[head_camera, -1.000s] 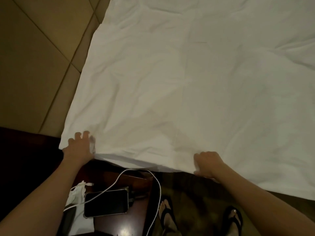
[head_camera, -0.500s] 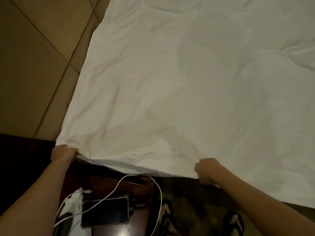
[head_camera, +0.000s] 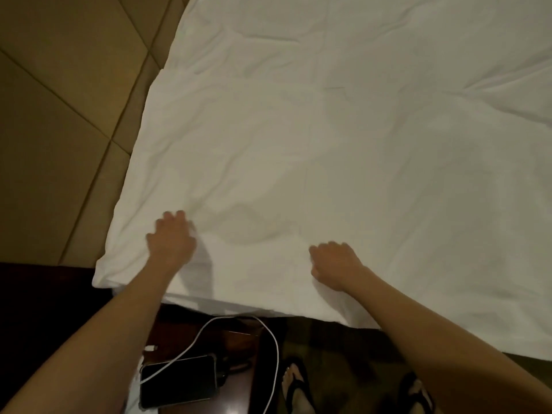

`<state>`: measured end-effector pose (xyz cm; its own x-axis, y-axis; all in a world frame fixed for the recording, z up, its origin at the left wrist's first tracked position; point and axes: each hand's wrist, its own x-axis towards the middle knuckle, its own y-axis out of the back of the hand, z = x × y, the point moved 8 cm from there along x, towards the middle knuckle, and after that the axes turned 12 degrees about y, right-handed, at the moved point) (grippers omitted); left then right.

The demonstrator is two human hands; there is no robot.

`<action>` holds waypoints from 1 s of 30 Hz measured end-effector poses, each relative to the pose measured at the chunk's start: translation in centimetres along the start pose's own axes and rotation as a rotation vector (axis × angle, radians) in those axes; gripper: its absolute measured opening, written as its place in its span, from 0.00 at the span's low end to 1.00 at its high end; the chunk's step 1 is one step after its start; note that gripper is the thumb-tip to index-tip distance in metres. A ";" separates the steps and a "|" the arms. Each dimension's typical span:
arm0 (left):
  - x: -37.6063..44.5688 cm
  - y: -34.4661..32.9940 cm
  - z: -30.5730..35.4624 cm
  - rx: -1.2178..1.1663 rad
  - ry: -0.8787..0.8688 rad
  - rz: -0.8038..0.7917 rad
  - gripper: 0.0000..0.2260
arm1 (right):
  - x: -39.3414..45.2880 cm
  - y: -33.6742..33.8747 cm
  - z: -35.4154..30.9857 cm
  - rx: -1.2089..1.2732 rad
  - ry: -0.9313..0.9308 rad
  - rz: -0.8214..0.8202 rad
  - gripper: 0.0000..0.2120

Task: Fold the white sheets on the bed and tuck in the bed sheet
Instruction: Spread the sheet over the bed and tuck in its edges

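Head view: a dark bench [head_camera: 239, 348] at the bed's near edge carries one phone [head_camera: 179, 382] and one white cable [head_camera: 268, 339], beside two sandalled feet on the floor. One creased white sheet [head_camera: 328, 159] covers the bed; the left hand [head_camera: 171, 237] rests on it, grip relaxed and spread. The right hand [head_camera: 334, 262], fingers curled, bunches the sheet near its edge.

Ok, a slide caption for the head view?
Both hands, left hand and right hand, on the white sheet near its edge.
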<state>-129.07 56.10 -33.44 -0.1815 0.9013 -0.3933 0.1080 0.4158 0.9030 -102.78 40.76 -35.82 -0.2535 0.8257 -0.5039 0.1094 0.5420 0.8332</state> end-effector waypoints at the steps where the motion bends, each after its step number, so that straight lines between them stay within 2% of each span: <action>1: -1.4 0.3 3.2 -0.011 -0.079 0.007 0.23 | -0.1 1.4 0.6 0.007 -0.007 0.099 0.12; 5: -8.5 0.7 14.7 -0.006 -0.361 0.050 0.24 | -2.4 3.8 4.8 0.061 -0.111 0.261 0.21; 9: -16.0 1.7 23.9 -0.005 -0.516 0.076 0.26 | -8.1 4.7 10.8 0.064 -0.211 0.321 0.24; 20: -36.8 5.0 46.3 0.003 -0.702 0.063 0.26 | -31.6 4.3 30.4 0.060 -0.454 0.467 0.25; 27: -48.5 7.3 56.8 0.062 -0.801 0.049 0.25 | -44.6 3.4 38.3 0.119 -0.579 0.409 0.27; 30: -51.5 9.3 60.3 0.099 -0.847 0.080 0.25 | -48.4 4.5 40.8 0.133 -0.612 0.460 0.25</action>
<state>-59.80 20.89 -15.21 0.6177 0.6988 -0.3608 0.1813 0.3199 0.9299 -50.82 9.64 -16.99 0.4172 0.8904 -0.1821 0.1994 0.1058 0.9742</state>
